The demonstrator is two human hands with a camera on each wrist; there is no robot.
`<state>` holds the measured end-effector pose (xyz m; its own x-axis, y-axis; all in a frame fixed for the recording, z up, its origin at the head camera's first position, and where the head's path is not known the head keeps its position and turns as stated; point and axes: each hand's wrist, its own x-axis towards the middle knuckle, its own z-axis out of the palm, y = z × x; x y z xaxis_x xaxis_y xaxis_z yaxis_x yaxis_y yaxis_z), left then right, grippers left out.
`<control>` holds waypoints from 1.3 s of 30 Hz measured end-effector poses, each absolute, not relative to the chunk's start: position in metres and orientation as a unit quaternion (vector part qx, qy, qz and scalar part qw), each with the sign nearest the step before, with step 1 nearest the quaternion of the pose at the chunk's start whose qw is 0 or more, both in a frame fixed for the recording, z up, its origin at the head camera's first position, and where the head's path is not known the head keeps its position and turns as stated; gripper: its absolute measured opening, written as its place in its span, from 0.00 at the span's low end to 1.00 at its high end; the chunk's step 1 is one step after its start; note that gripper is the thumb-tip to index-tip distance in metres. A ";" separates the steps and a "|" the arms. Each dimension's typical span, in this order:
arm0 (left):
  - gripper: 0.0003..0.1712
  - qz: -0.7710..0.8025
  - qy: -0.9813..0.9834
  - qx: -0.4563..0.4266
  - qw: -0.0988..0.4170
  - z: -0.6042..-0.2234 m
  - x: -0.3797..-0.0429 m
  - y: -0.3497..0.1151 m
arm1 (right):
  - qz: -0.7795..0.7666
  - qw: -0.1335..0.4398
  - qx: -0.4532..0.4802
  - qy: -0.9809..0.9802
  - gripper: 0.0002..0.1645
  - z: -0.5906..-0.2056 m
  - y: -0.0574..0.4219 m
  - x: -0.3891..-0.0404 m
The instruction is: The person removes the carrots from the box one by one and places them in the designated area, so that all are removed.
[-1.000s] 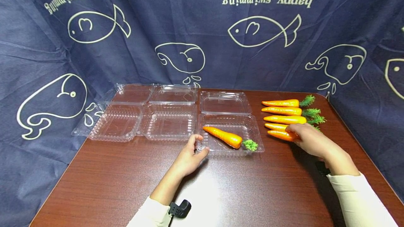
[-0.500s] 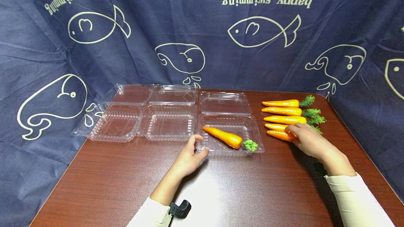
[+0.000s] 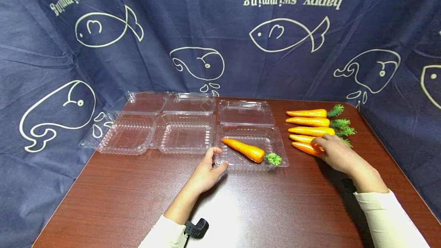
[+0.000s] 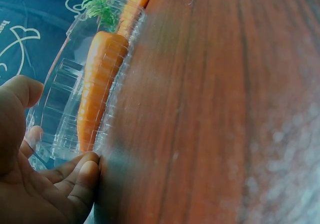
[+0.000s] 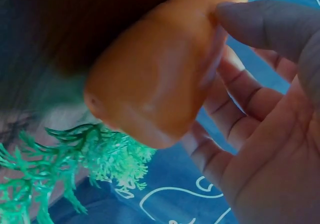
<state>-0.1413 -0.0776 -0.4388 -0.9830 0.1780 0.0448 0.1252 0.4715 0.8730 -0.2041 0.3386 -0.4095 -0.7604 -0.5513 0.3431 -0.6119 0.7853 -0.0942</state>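
My left hand (image 3: 204, 173) holds the front left corner of a clear plastic clamshell container (image 3: 273, 142), its lid (image 3: 246, 112) folded back. Inside lies an orange carrot (image 3: 245, 150) with a green tuft (image 3: 273, 159) by its thick end; the left wrist view shows this carrot (image 4: 100, 77) through the ribbed wall. On the right, my right hand (image 3: 339, 155) grips the nearest carrot (image 3: 304, 147) of a row. In the right wrist view, the thumb lies along this glossy carrot (image 5: 150, 79), with fingers on its other side. The hand covers its thick end in the head view.
Several more carrots (image 3: 306, 121) lie side by side beyond the right hand, tips pointing left. Two other clear containers (image 3: 186, 133) stand with lids folded back on the left. A blue printed cloth (image 3: 220, 30) hangs behind the brown table (image 3: 138, 194).
My right hand has shifted slightly left at the nearest carrot, and its fingers sit a little differently. The left hand and the container have stayed in place.
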 end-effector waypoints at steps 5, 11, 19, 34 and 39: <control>0.23 0.509 0.856 0.089 0.025 -0.439 -0.141 -0.077 | 0.112 0.161 0.337 -0.921 0.24 -0.405 0.336 -0.206; 0.22 0.507 0.857 0.088 0.025 -0.440 -0.142 -0.077 | 0.121 0.157 0.354 -0.914 0.27 -0.396 0.328 -0.208; 0.22 0.504 0.859 0.090 0.025 -0.439 -0.141 -0.078 | 0.122 0.104 0.330 -0.930 0.23 -0.379 0.309 -0.207; 0.22 0.513 0.853 0.093 0.020 -0.441 -0.142 -0.077 | 0.152 0.076 0.372 -0.912 0.22 -0.357 0.258 -0.211; 0.22 0.517 0.851 0.095 0.019 -0.442 -0.143 -0.077 | 0.140 0.067 0.383 -0.910 0.22 -0.352 0.238 -0.217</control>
<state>-0.1427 -0.0773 -0.4418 -0.9812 0.1812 0.0662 0.1423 0.4478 0.8827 -0.2166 0.2383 -0.3524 -0.6968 -0.6793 0.2302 -0.7171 0.6667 -0.2033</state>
